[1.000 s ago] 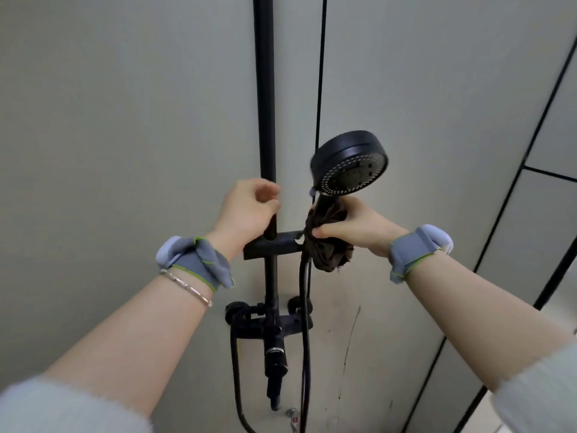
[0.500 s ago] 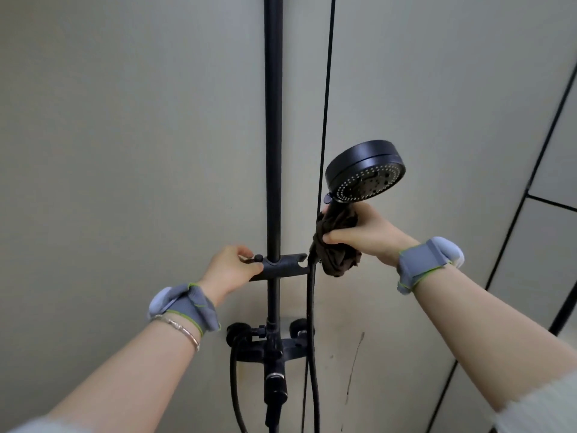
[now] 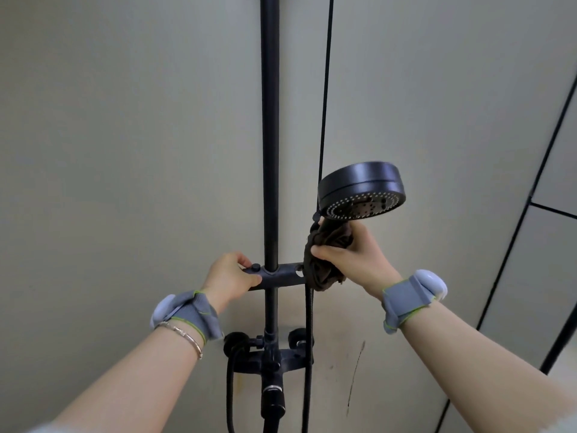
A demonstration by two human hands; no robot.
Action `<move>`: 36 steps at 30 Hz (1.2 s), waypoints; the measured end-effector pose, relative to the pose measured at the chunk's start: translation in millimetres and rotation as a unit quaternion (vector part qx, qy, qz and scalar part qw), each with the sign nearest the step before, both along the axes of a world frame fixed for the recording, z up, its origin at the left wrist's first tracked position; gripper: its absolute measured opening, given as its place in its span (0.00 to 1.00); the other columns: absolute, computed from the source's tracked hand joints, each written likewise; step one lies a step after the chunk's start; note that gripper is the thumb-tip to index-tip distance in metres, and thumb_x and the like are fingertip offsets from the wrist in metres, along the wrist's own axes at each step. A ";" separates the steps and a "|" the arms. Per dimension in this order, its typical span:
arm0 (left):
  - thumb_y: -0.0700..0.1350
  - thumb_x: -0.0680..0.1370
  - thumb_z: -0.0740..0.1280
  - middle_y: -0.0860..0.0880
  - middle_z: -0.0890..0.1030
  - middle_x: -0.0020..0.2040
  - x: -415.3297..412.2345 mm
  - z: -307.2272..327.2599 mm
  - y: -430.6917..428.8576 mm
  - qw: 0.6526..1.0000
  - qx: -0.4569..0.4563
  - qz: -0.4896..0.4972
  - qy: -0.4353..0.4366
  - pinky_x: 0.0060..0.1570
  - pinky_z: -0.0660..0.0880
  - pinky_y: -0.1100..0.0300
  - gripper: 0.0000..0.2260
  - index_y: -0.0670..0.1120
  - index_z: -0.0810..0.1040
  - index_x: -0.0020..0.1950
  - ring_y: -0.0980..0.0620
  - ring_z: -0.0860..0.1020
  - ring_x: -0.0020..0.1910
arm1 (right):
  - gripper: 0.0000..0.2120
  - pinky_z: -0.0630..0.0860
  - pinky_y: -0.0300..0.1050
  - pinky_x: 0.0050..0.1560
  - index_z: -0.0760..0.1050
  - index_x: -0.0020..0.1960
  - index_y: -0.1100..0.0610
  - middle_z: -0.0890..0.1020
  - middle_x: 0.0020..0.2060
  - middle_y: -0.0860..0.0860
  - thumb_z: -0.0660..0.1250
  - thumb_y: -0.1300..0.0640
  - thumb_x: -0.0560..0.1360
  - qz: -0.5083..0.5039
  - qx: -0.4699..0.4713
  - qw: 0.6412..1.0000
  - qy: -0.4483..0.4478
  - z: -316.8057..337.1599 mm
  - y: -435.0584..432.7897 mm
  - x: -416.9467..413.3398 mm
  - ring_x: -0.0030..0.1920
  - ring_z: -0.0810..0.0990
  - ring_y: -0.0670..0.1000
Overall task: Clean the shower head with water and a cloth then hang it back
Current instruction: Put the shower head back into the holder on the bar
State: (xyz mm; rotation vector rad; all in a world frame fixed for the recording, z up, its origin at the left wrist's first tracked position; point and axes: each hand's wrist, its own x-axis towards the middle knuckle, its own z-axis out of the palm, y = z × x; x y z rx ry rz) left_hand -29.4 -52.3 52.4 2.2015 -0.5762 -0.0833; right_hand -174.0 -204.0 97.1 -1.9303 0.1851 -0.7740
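Shower head [image 3: 361,190]: a matte black, round, disc-shaped unit with a flat face tilted downward and toward the viewer. The face carries an outer ring of small pale nozzles and darker holes nearer the centre. A seam runs around the thick rim. The unit sits to the right of the vertical rail, above the level of the bracket, clear of the wall.

Cloth [image 3: 324,257]: dark brown, soft, crumpled into folds. It is wrapped around the handle just below the disc and hangs in a loose bunch down to the right end of the bracket.

Right hand [image 3: 352,253]: closed around the cloth-wrapped handle, fingers curled over the fabric, thumb on the near side. A grey fabric wrist strap with green stitching and a smooth pale pod sits on the wrist.

Hose [image 3: 309,354]: thin, black, finely ribbed. It drops straight down from the handle area past the valve.

Bracket [image 3: 274,276]: a short horizontal bar, matte dark grey, clamped across the rail, with a small round knob on its left part and an opening at its right end.

Left hand [image 3: 232,276]: pinching the left end of the bracket, thumb beneath, fingers on top. The wrist carries a matching strap and a slim metal bracelet.

Rail [image 3: 270,135]: smooth black cylindrical tube, vertical, running up out of view.

Valve [image 3: 270,354]: black mixer body below the bracket, with round wall flanges on both sides.

Wall [image 3: 125,135]: large, plain, pale grey panels with thin dark joints.
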 end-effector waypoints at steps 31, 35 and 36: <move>0.37 0.69 0.71 0.37 0.80 0.53 2.2 -3.5 -2.3 0.998 -0.051 0.007 0.031 0.53 0.74 0.53 0.13 0.39 0.77 0.53 0.39 0.78 0.53 | 0.16 0.75 0.31 0.33 0.76 0.39 0.54 0.81 0.30 0.44 0.66 0.75 0.65 -0.011 0.120 0.993 -0.009 -32.3 6.1 -8.2 0.32 0.80 0.41; 0.36 0.69 0.71 0.37 0.80 0.52 5.7 1.1 -4.8 0.999 -0.012 0.000 0.038 0.46 0.75 0.55 0.12 0.39 0.77 0.51 0.39 0.78 0.52 | 0.14 0.74 0.39 0.27 0.76 0.39 0.51 0.79 0.31 0.46 0.67 0.71 0.65 -0.024 0.108 0.993 -0.046 -7.4 -9.4 -13.8 0.29 0.78 0.44; 0.36 0.69 0.70 0.37 0.80 0.50 6.5 4.5 -5.3 0.999 -0.003 -0.002 0.041 0.43 0.74 0.56 0.11 0.39 0.77 0.50 0.39 0.79 0.52 | 0.14 0.75 0.40 0.29 0.75 0.39 0.52 0.79 0.33 0.48 0.67 0.71 0.65 -0.020 0.100 0.994 -0.049 -2.1 -11.3 -13.5 0.30 0.79 0.44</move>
